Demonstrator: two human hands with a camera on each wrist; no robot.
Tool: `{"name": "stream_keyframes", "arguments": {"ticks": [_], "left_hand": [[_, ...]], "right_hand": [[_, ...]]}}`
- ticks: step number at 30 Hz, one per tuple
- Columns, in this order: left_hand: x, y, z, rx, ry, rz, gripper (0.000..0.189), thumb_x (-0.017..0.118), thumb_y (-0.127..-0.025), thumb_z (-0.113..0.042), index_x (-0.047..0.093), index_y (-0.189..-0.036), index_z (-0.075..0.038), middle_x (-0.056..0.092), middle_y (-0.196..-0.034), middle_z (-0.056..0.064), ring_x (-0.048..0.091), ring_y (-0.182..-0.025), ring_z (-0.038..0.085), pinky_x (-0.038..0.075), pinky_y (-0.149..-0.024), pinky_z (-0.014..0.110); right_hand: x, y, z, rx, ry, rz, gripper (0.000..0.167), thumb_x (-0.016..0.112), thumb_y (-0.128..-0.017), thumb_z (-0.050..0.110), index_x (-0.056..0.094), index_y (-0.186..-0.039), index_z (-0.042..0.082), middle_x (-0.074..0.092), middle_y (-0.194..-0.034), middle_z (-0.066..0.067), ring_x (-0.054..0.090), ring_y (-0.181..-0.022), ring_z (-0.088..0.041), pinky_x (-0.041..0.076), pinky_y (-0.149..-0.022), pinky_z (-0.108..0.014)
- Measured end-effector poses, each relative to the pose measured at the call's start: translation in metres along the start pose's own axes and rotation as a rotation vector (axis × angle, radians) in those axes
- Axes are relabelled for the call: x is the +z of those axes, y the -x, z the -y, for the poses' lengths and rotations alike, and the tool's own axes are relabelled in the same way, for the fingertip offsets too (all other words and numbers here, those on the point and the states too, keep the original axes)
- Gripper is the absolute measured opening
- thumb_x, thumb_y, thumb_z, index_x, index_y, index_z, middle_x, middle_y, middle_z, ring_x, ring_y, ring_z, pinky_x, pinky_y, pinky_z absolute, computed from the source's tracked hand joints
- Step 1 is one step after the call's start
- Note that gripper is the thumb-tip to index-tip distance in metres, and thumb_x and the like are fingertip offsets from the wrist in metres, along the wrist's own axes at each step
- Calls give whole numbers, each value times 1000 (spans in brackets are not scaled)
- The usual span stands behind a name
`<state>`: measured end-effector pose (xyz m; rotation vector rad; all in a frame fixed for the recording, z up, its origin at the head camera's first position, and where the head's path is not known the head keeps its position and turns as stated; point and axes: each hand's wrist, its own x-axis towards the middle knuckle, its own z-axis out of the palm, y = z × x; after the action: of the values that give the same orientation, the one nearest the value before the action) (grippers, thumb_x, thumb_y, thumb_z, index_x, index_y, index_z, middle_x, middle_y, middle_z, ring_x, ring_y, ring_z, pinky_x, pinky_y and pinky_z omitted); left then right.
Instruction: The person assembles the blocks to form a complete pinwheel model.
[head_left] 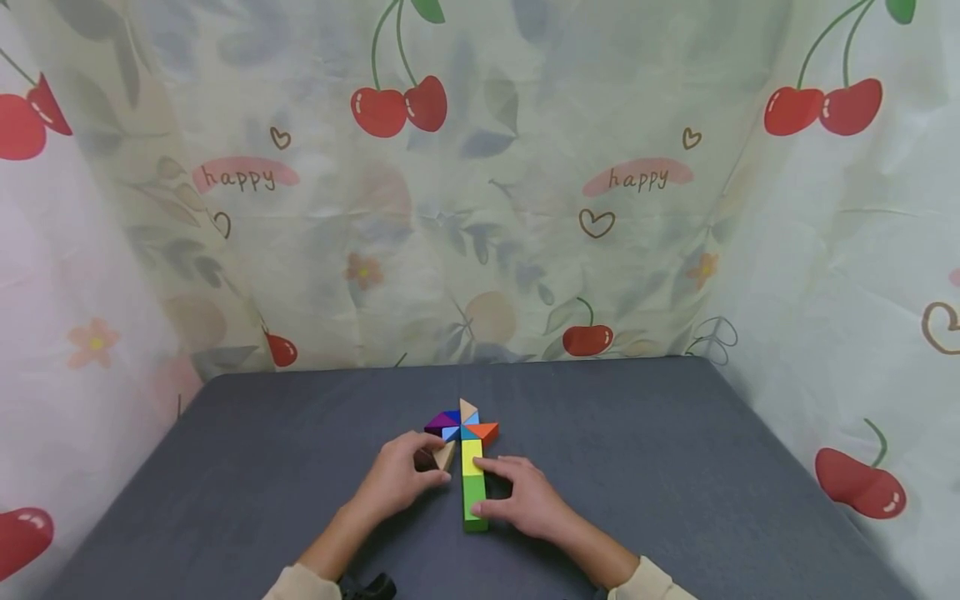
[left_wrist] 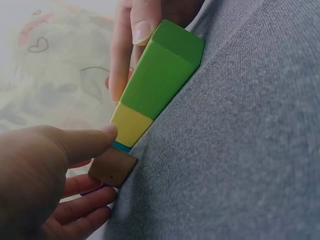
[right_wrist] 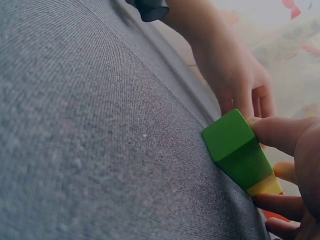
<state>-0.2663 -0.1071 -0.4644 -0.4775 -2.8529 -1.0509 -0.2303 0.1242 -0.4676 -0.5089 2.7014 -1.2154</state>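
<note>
My left hand (head_left: 397, 475) pinches a plain wooden triangular block (head_left: 445, 456), thumb on its near side and index finger on its far side. In the left wrist view this wooden block (left_wrist: 113, 167) sits low by the cloth. My right hand (head_left: 528, 500) rests with its index fingertip on a yellow block (head_left: 472, 454) and its thumb on a green block (head_left: 474, 496). These two stand end to end in a line. Beyond them lies a pinwheel of triangular blocks: orange (head_left: 483, 432), purple (head_left: 441, 422), light wood (head_left: 467, 410) and several blue ones.
A dark grey cloth (head_left: 637, 450) covers the table. Around its back and sides hang pale curtains (head_left: 480, 183) printed with cherries and leaves. A black strap piece (head_left: 375, 587) shows near my left wrist at the front edge.
</note>
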Motion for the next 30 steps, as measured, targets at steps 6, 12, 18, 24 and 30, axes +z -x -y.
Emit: {"name": "stream_keyframes", "arguments": {"ticks": [6,12,18,24,30], "left_hand": [[-2,2,2,11,70,-12,41,85,-76,-25,70,-111,-12,61,-94,-2,62,-82,11,54,-73,33],[-2,3,2,-17,45,-33,39,86,-75,-27,72,-109,-13,60,-91,-3,60,-80,11,53,-72,33],[2,2,1,-19,12,-68,39,86,-74,-29,73,-107,-14,60,-88,-4,57,-78,11,51,-70,32],[5,0,-1,-28,-13,-93,40,86,-73,-32,73,-107,-15,59,-87,-4,56,-75,10,50,-66,30],[5,1,-2,-48,-19,-104,40,86,-73,-34,72,-106,-15,62,-89,-6,57,-75,10,50,-66,31]], "right_hand": [[0,0,-1,-3,-3,-8,65,79,-79,46,59,-136,23,55,-135,-9,41,-128,-34,33,-100,-61],[1,0,-1,2,-5,-6,64,79,-79,46,60,-136,24,54,-135,-9,41,-127,-34,33,-100,-62],[1,0,0,10,0,-4,64,79,-79,46,60,-136,24,54,-135,-9,41,-127,-35,33,-100,-62],[1,0,0,-6,-5,-8,64,79,-79,44,60,-136,22,55,-134,-9,41,-127,-34,32,-101,-62],[0,0,-1,-28,-16,-10,64,79,-80,43,60,-136,20,56,-133,-8,42,-127,-34,33,-101,-61]]}}
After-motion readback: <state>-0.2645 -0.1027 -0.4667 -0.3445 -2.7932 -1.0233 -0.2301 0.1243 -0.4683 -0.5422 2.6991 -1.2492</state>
